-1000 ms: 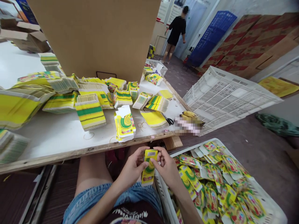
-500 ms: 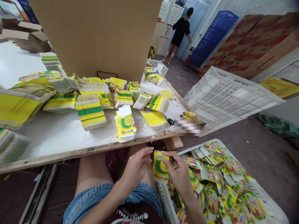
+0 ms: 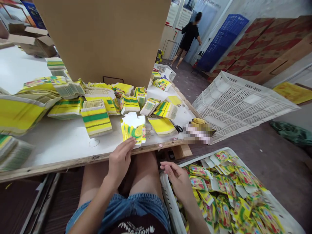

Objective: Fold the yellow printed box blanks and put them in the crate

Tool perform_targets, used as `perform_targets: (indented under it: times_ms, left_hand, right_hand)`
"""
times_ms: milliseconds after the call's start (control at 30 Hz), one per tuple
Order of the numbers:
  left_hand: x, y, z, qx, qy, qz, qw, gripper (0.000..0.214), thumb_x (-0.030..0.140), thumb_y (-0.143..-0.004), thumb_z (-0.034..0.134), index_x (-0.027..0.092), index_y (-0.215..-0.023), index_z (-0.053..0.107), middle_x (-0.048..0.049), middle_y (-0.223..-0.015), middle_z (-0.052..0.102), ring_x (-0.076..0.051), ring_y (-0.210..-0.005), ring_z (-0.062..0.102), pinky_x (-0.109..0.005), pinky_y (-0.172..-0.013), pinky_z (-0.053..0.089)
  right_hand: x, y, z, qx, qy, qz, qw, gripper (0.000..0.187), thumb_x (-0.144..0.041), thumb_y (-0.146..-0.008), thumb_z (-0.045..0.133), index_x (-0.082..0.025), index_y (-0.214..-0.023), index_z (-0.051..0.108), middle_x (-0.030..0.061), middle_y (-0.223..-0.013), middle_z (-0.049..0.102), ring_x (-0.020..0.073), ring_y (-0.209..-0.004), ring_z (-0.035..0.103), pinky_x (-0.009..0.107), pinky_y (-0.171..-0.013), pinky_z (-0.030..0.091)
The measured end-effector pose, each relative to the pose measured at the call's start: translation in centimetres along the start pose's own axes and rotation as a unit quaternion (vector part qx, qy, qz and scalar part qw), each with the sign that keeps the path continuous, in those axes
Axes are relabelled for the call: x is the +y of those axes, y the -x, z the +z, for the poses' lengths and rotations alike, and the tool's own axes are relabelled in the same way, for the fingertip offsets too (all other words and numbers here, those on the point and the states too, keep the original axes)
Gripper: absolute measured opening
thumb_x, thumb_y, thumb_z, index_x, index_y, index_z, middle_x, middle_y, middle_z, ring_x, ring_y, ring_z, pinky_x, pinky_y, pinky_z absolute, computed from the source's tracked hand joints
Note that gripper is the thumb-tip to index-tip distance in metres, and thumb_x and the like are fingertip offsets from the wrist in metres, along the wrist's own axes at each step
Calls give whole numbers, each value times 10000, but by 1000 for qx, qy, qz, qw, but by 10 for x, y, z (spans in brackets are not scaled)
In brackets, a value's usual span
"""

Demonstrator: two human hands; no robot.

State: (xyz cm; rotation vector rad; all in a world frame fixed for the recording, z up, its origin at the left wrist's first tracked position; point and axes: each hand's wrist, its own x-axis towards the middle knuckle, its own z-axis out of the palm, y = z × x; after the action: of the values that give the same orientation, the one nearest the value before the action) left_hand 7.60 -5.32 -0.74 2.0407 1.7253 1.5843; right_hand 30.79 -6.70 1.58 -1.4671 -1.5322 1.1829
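My left hand (image 3: pixel 121 157) reaches up to the table edge, its fingertips touching the small stack of flat yellow-green cartons (image 3: pixel 134 129) there; the fingers are spread and grip nothing I can see. My right hand (image 3: pixel 175 175) hovers empty, fingers loosely apart, over the near rim of a white crate (image 3: pixel 167 195) on the floor at my right. The crate is full of folded yellow-green-red cartons (image 3: pixel 224 195). My bare knees and denim shorts show below the table.
The white table (image 3: pixel 63 143) carries several stacks of flat yellow cartons (image 3: pixel 96 118), scissors (image 3: pixel 177 128), rubber bands and a big brown cardboard sheet (image 3: pixel 102 35). An empty white crate (image 3: pixel 241 104) leans at the right. A person (image 3: pixel 188 35) stands far back by blue crates.
My right hand let go of the folded carton over the crate and now holds nothing. My left hand rose from my lap to the stack at the table edge.
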Motion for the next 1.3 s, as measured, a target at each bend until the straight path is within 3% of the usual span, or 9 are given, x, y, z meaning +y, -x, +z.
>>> perform_targets:
  times_ms: [200,367,467,567,667,967,1100,1200,1300]
  left_hand:
    - [46,28,16,-155,232,113,954,417,10,-899,479,179,-1245,643,-129,-1252,683,-227,-1303,536,-398,-1068,485]
    - [57,28,24,-123,392,-119,904,464,187,-893,605,227,-1352,555,-132,-1446,525,-281,-1360,464,-461,-1124,400]
    - [57,24,25,-135,542,-285,779,521,367,-886,627,207,-1372,534,-147,-1413,558,-309,-1314,510,-472,-1101,410]
    - [58,22,24,-206,643,-353,647,555,481,-831,666,168,-1286,617,-162,-1293,650,-330,-1226,580,-459,-1039,454]
    - [61,22,22,-224,683,-367,590,583,497,-754,740,151,-1218,667,-175,-1239,677,-330,-1172,612,-423,-996,470]
    - [62,29,36,-157,594,-434,658,464,509,-727,755,120,-973,703,-109,-912,763,-252,-862,706,-321,-734,540]
    - [62,29,37,-143,527,-409,731,476,478,-761,731,148,-1084,613,-92,-967,745,-241,-890,696,-323,-748,544]
    - [63,27,31,-132,488,-365,782,544,358,-828,688,205,-1283,432,-98,-1085,707,-231,-970,682,-330,-818,532]
    - [63,26,27,-174,501,-333,780,597,296,-865,641,231,-1376,339,-105,-1126,682,-220,-1000,668,-332,-861,512]
  right_hand:
    - [3,-5,4,96,-239,49,965,339,-465,-786,730,-207,-1006,711,72,-1035,750,219,-915,670,348,-850,514]
    - [5,3,3,114,-227,57,966,344,-418,-752,775,-199,-1001,684,73,-968,763,226,-899,692,351,-837,530]
    - [5,8,14,66,-270,65,958,353,-403,-725,802,-212,-980,650,54,-846,765,222,-772,708,362,-755,555]
    - [5,9,23,23,-291,70,954,326,-404,-717,807,-204,-930,663,59,-830,763,220,-752,707,372,-748,558]
    - [5,8,23,12,-276,59,959,305,-397,-716,811,-196,-919,704,74,-902,763,221,-845,699,367,-815,542]
    - [2,13,25,13,-214,53,975,296,-457,-755,765,-178,-813,684,42,-751,719,199,-689,656,320,-678,536]
    - [5,12,30,49,-173,53,982,312,-485,-790,717,-185,-775,631,23,-688,674,185,-632,626,289,-592,517]
    - [4,9,26,78,-144,11,986,299,-438,-801,722,-194,-942,621,46,-827,699,188,-702,646,295,-652,538]
    - [-2,7,16,55,-141,-37,988,484,-375,-814,724,-230,-1229,522,83,-1054,693,196,-831,667,314,-758,549]
